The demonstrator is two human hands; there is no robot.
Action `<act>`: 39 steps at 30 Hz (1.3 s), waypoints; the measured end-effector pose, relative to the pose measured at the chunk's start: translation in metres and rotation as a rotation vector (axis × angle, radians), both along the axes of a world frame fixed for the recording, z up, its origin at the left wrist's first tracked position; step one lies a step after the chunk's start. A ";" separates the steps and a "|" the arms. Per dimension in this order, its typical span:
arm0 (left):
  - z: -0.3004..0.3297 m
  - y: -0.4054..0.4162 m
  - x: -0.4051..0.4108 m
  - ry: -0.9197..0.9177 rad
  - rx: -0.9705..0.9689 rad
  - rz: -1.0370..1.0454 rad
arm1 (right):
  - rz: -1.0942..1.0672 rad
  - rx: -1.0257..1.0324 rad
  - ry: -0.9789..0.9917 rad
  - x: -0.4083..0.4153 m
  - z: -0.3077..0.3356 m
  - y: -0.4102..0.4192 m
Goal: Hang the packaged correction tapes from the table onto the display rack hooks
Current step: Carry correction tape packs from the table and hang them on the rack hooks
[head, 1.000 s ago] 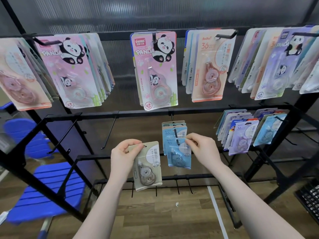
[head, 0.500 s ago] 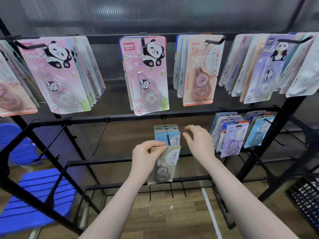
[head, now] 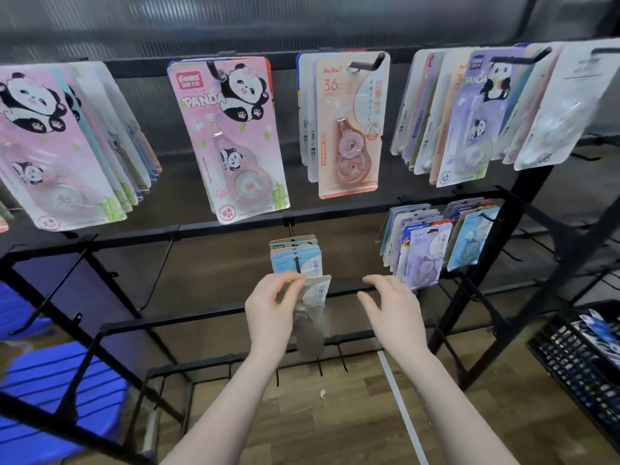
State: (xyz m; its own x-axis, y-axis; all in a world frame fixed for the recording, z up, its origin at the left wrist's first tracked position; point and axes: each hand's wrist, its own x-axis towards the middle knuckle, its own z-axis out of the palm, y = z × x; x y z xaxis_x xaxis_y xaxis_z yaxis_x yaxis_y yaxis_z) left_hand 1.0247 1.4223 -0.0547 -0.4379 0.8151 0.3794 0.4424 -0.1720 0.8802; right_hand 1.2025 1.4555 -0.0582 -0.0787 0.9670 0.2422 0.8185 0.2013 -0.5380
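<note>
While her left hand (head: 273, 308) pinches the beige carded correction-tape pack (head: 313, 308) just below the black wire hook (head: 297, 263), seemingly unthreaded, her right hand (head: 391, 307) hovers released; next, its hole must meet the tip.

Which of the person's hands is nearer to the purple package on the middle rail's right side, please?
The right hand, open just below-left of the purple package. The left hand is farther left, pinching a beige package.
</note>
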 end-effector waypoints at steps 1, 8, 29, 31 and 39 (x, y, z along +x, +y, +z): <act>-0.002 0.001 -0.001 -0.012 0.000 -0.001 | -0.001 -0.006 -0.011 0.002 -0.001 -0.002; -0.012 0.017 -0.011 0.129 -0.088 0.114 | 0.012 -0.021 -0.063 0.013 -0.016 -0.012; -0.017 -0.133 -0.122 0.636 -0.394 0.498 | 0.322 0.052 -0.229 -0.127 -0.012 -0.090; -0.016 -0.185 -0.160 0.626 -0.485 0.557 | 0.401 0.093 -0.257 -0.172 -0.010 -0.119; 0.009 -0.475 -0.306 0.519 -0.675 0.994 | 0.803 0.260 -0.258 -0.393 0.005 -0.331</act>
State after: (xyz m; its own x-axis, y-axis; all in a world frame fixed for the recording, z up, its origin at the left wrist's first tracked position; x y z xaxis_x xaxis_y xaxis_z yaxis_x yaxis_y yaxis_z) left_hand 0.7183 0.9474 -0.0456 -0.8860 0.3245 0.3313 0.4354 0.8280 0.3534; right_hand 0.8095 1.1247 -0.0533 -0.7934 0.5128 0.3279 0.4665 0.8584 -0.2134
